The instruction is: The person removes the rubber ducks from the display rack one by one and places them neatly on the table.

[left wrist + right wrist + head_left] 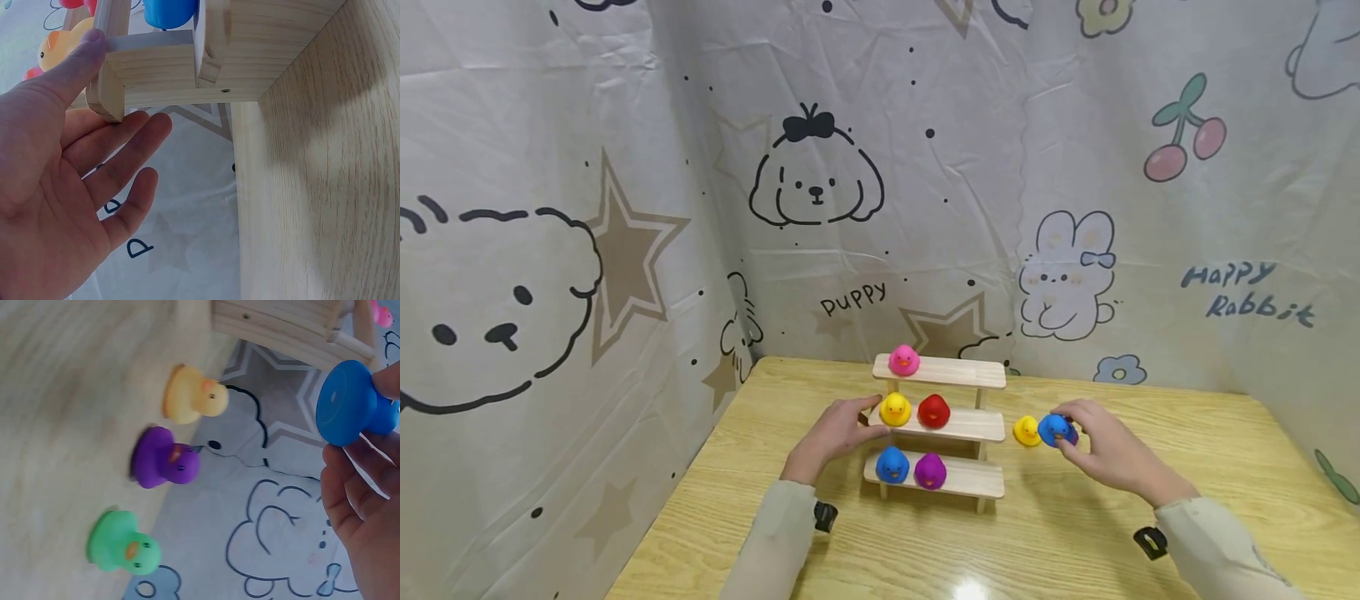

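My right hand (pixel 1108 454) pinches a blue rubber duck (pixel 344 403) between thumb and fingers, held up off the table with its flat base showing in the right wrist view. At the left end of a three-tier wooden shelf (pixel 976 424), my left hand (pixel 81 169) grips the middle board, thumb on one face and fingers on the other. A pink duck (pixel 904 360) sits on the top tier. The middle tier carries a yellow duck (pixel 895 409) and a red duck (pixel 934 411). On the bottom tier are another blue duck (pixel 892 465) and a purple duck (pixel 930 471).
Right of the shelf, a second yellow duck (pixel 187 395), a second purple duck (pixel 164 457) and a green duck (pixel 122 542) stand in a row on the wooden table (pixel 925 550). A printed cloth (pixel 955 233) hangs behind the table and along its sides.
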Demonstrator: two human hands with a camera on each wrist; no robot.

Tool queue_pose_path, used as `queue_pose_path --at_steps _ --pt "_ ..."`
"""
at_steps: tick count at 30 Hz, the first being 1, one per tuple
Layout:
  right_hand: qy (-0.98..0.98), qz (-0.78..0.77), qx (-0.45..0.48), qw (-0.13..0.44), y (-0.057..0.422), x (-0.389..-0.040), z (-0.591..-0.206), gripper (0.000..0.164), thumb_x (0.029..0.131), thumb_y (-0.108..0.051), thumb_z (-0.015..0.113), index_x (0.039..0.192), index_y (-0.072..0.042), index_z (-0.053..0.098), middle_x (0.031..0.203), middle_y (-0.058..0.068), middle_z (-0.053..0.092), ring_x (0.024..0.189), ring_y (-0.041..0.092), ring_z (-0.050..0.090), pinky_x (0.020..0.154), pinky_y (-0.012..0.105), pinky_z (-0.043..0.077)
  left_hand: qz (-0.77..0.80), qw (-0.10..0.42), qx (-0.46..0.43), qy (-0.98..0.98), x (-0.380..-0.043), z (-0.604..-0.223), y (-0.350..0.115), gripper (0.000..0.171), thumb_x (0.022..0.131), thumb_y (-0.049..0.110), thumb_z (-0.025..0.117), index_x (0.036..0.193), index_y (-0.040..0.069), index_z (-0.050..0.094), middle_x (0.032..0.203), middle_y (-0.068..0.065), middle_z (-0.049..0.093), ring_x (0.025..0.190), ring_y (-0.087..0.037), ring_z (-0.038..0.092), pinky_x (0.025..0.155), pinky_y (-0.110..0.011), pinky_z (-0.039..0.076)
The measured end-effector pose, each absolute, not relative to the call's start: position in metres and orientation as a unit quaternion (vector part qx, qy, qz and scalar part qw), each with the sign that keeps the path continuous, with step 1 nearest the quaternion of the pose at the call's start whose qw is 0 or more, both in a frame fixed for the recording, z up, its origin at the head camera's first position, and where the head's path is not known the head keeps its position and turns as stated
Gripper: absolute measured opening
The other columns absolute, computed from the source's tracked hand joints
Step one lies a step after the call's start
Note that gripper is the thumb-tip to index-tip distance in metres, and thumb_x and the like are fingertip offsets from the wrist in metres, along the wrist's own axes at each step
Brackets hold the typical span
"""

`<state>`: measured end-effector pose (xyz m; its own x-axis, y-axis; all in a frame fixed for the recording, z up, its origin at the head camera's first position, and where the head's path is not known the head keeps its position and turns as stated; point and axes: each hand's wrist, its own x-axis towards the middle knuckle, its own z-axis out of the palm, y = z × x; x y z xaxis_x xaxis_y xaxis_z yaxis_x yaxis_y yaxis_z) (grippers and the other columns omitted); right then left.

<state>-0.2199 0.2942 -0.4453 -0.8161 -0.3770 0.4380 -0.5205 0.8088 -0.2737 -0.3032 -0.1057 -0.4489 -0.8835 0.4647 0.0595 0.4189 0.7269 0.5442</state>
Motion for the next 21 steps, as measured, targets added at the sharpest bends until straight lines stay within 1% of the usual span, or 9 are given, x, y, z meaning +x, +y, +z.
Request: queue_pose_path --at_steps 4,6,9,13,21 --pt "-0.935 0.197 0.241 0.17 0.296 -0.219 -0.455 0.028 0.081 -0.011 0.074 0.105 -0.008 0.062 0.104 0.001 0.059 0.085 0.01 0.053 0.074 0.036 0.051 0.282 0.04 0.237 0.929 -0.303 -0.449 -0.105 0.063 0.089 0.043 0.063 0.139 0.008 0.048 0.129 -0.01 0.057 0.094 -0.019 0.059 0.083 -0.034 0.05" --pt "-0.935 0.202 0.242 0.162 0.296 -0.218 -0.46 0.026 0.081 -0.011 0.074 0.104 -0.01 0.062 0.102 -0.002 0.059 0.082 0.006 0.052 0.072 0.033 0.051 0.28 0.039 0.238 0.929 -0.304 -0.45 -0.105 0.063 0.089 0.043 0.063 0.139 0.008 0.048 0.13 -0.01 0.056 0.094 -0.019 0.059 0.083 -0.034 0.05" --pt "-0.935 0.206 0.246 0.15 0.297 -0.218 -0.465 0.025 0.082 -0.011 0.074 0.104 -0.01 0.062 0.103 -0.001 0.059 0.081 0.005 0.052 0.071 0.032 0.051 0.278 0.037 0.238 0.93 -0.304 -0.45 -0.105 0.063 0.089 0.043 0.063 0.139 0.008 0.048 0.13 -0.01 0.056 0.095 -0.019 0.06 0.083 -0.034 0.05" --pt "-0.938 0.2 0.246 0.14 0.298 -0.22 -0.472 0.027 0.081 -0.012 0.074 0.105 -0.008 0.062 0.105 0.001 0.06 0.083 0.008 0.055 0.073 0.033 0.053 0.277 0.034 0.24 0.93 -0.304 -0.45 -0.105 0.063 0.089 0.043 0.063 0.139 0.009 0.049 0.13 -0.01 0.057 0.095 -0.019 0.06 0.083 -0.034 0.05" --pt "-0.947 0.174 0.247 0.105 0.295 -0.224 -0.481 0.031 0.081 -0.013 0.073 0.108 -0.003 0.062 0.103 0.006 0.061 0.09 0.019 0.061 0.076 0.036 0.053 0.278 0.036 0.241 0.929 -0.303 -0.449 -0.106 0.063 0.089 0.043 0.064 0.139 0.008 0.048 0.129 -0.011 0.057 0.094 -0.019 0.06 0.082 -0.034 0.05"
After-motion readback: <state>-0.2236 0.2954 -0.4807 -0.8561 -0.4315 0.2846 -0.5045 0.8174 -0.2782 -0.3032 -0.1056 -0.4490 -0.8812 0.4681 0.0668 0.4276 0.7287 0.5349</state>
